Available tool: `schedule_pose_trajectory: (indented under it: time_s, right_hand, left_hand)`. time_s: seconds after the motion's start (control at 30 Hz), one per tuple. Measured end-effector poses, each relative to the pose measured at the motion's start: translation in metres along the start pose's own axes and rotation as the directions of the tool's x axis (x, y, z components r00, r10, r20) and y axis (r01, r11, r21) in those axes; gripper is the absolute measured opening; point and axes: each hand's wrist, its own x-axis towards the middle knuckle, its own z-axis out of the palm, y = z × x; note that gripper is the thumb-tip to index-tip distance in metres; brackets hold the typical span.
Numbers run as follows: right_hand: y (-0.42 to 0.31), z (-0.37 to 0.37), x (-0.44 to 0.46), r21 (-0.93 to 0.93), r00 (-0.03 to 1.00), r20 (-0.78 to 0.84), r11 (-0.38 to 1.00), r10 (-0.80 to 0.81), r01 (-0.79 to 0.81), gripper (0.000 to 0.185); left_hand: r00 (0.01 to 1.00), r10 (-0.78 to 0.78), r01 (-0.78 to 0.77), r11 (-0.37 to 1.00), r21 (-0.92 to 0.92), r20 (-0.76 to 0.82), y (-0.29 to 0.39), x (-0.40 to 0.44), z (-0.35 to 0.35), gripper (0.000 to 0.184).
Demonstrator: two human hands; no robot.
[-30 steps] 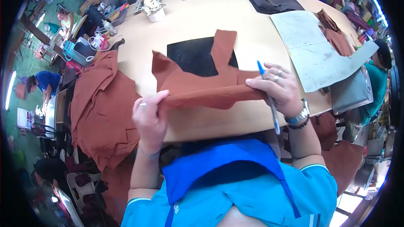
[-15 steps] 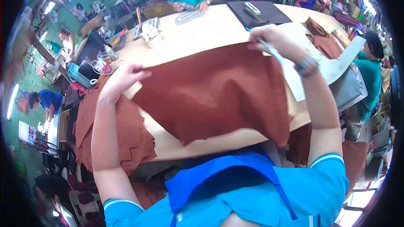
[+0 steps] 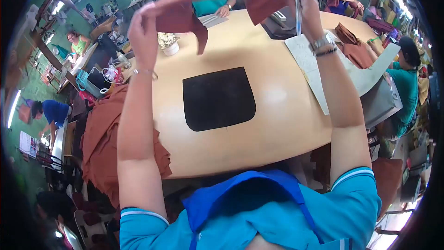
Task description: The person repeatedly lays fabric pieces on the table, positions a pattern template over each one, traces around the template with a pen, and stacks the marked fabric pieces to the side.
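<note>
A brown leather sheet (image 3: pixel 175 17) is held up above the far part of the table, its top edge bowed between my two hands. My left hand (image 3: pixel 142 32) grips its left end. The right end is pinched in my right hand (image 3: pixel 309 11), which also has a blue-and-clear pen (image 3: pixel 297 11) upright in it. Below, on the wooden table (image 3: pixel 282 129), lies a flat black panel (image 3: pixel 219 98) with two rounded near corners. Neither hand touches the panel. A pile of brown leather pieces (image 3: pixel 108 143) hangs over the table's left edge.
White pattern sheets (image 3: pixel 312 65) lie at the right, near more brown leather (image 3: pixel 358 54). A white pot (image 3: pixel 170 47) stands at the far left of the table. One person (image 3: pixel 208 5) sits across; another (image 3: pixel 402 83) is at the right.
Both hands have lifted the leather sheet up and away from me, off the near part of the table. The black panel beneath it has come into sight.
</note>
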Motion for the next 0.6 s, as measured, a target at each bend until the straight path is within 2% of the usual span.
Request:
schedule_pose_trajectory:
  time_s: [0.03,0.07,0.1,0.13,0.17,0.2,0.23,0.27,0.33,0.37,0.47,0.6]
  right_hand:
    - [0.009,0.003,-0.022,0.033,0.991,0.009,0.990,-0.136,0.136,0.019]
    - [0.030,0.008,-0.047,0.175,0.993,0.113,0.985,-0.027,0.007,0.022]
    - [0.053,0.018,-0.075,0.499,0.950,0.243,0.815,0.195,-0.295,0.025]
    - [0.063,0.023,-0.106,0.496,0.941,0.273,0.808,0.201,-0.317,0.024]
    - [0.072,0.028,-0.137,0.493,0.930,0.304,0.802,0.207,-0.339,0.024]
    - [0.060,0.024,-0.160,0.139,0.914,0.320,0.942,0.248,-0.305,0.024]
    - [0.068,0.028,-0.189,0.162,0.914,0.330,0.940,0.236,-0.302,0.023]
    - [0.061,0.023,-0.207,0.058,0.941,0.322,0.990,0.100,-0.125,0.022]
    - [0.054,0.016,-0.249,0.008,0.879,0.414,0.965,0.235,-0.262,0.023]
    - [0.046,0.007,-0.261,0.043,0.777,0.507,0.889,0.374,-0.456,0.024]
    - [0.025,-0.013,-0.285,-0.059,0.790,0.533,0.944,0.304,-0.324,0.024]
    - [-0.006,-0.044,-0.294,-0.102,0.786,0.559,0.962,0.265,-0.251,0.024]
  left_hand:
    - [0.999,0.012,-0.015,0.999,0.053,0.045,0.005,-0.024,-0.003,0.016]
    - [0.997,-0.020,0.023,0.999,-0.031,0.075,0.004,-0.050,-0.003,0.015]
    - [0.985,-0.057,0.039,0.993,0.113,0.161,0.001,-0.079,-0.007,0.012]
    - [0.977,-0.021,0.011,0.999,0.049,0.211,-0.002,-0.106,-0.008,0.010]
    - [0.960,-0.089,0.088,0.996,0.015,0.267,-0.004,-0.139,-0.008,0.009]
    - [0.925,-0.129,0.110,0.991,0.074,0.358,-0.007,-0.167,-0.013,0.009]
    - [0.881,-0.172,0.125,0.983,0.134,0.440,-0.009,-0.194,-0.018,0.008]
    - [0.856,-0.234,0.187,0.971,0.146,0.461,-0.011,-0.222,-0.021,0.007]
    - [0.798,-0.296,0.221,0.954,0.201,0.526,0.002,-0.256,-0.033,0.007]
    - [0.771,-0.324,0.222,0.944,0.245,0.548,0.012,-0.265,-0.040,0.008]
    - [0.725,-0.328,0.162,0.936,0.312,0.606,0.044,-0.276,-0.059,0.008]
    - [0.675,-0.328,0.137,0.936,0.325,0.660,0.076,-0.292,-0.084,0.010]
